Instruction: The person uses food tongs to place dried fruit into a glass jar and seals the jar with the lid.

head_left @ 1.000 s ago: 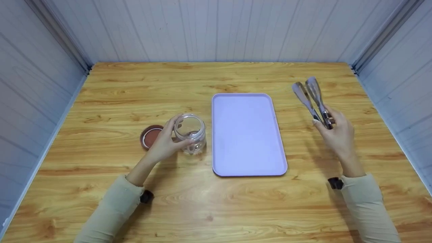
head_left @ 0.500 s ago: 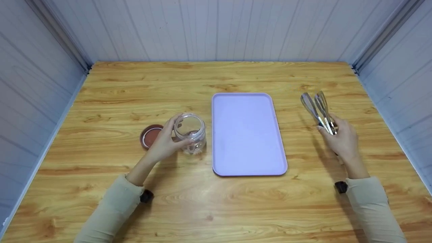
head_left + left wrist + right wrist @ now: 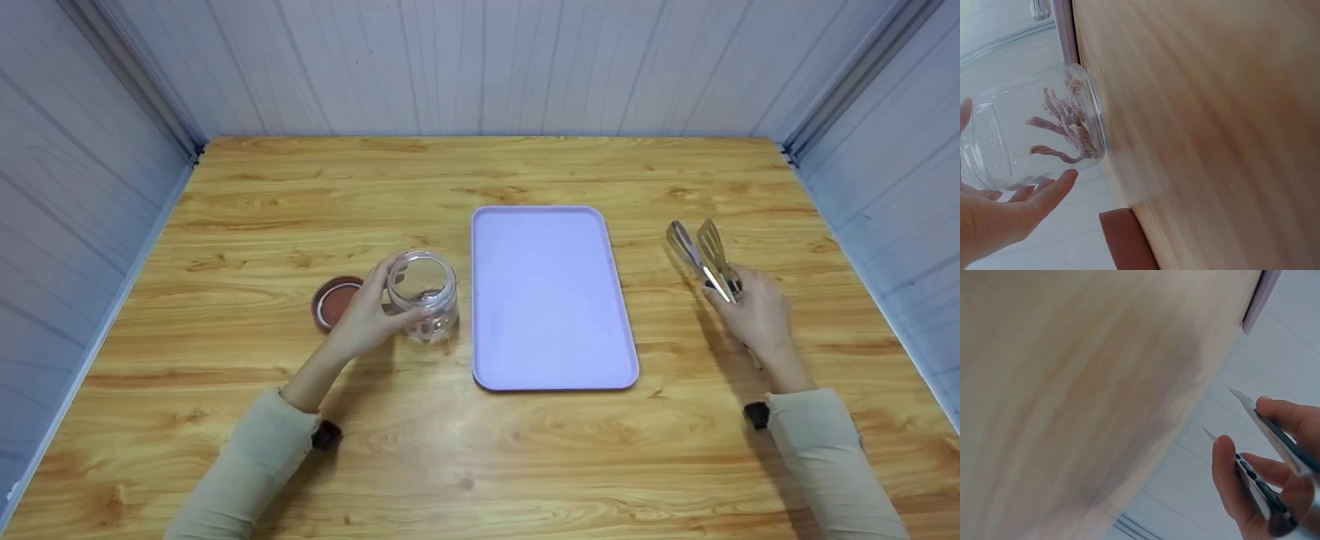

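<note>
The right hand (image 3: 759, 315) holds metal tongs (image 3: 716, 283), their arms parted; a relaxed, even squeeze should suit them best. The left hand (image 3: 367, 319) grips a clear jar (image 3: 1022, 118) upright; steady, gentle pressure should stop it tipping. Brownish strips (image 3: 1078, 126) rest at its bottom. A red-brown lid (image 3: 336, 306) sits just left of that hand, and a lilac tray (image 3: 551, 300) lies between both hands.

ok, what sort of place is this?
Likely a staged recording booth: pale panel walls on three sides of a wood-grain table, and a small black device at each cuff.
</note>
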Demonstrator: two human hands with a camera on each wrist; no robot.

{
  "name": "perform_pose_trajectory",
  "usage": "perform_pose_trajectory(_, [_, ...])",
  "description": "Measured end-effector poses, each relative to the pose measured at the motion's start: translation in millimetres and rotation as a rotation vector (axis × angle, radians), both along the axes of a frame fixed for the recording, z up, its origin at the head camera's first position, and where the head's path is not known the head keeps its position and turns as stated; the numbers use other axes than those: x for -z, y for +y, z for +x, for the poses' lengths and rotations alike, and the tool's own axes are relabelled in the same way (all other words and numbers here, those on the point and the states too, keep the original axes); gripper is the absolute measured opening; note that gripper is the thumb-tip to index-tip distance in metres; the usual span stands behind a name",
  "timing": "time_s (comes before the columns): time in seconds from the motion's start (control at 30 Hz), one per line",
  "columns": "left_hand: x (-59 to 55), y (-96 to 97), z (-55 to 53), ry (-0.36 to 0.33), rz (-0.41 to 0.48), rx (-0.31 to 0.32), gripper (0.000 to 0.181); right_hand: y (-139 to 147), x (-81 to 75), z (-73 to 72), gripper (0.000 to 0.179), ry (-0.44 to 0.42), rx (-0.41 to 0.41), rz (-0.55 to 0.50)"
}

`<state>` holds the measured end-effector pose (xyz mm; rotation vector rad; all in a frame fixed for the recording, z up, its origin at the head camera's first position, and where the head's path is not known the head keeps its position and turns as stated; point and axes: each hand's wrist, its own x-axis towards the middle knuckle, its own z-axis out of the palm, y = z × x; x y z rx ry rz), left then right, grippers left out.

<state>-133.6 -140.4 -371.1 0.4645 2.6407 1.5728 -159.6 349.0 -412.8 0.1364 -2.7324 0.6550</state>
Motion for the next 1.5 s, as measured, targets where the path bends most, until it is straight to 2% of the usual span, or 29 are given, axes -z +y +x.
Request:
perform_pose_trajectory(0.2, [0.8,-0.3,-0.5,-0.012,-0.001,-0.008,0.079,0.4,2.8,-1.9,0.037,0.009,-0.017,0.038])
perform_pose_trajectory(0.37, [1.0,-0.4,-0.1,-0.013,-0.002,-0.010,0.080,2.0,3.0,-1.3,0.038,-0.032,-0.030,0.064])
perform_pose_trajectory(0.77, [-2.4,1.2,1.9,-0.007,-0.005,-0.016,0.078,4.8,0.3,-0.2,0.062,-0.287,-0.023,0.078])
perform_pose_trajectory(1.07, [-2.0,0.9,1.3,-0.009,-0.003,-0.012,0.078,5.1,1.1,1.1,0.071,-0.330,0.002,0.131])
perform_pose_trajectory(1.5, [0.2,0.7,0.8,-0.002,0.014,-0.017,0.078,3.2,1.7,0.5,0.078,-0.397,-0.002,0.138])
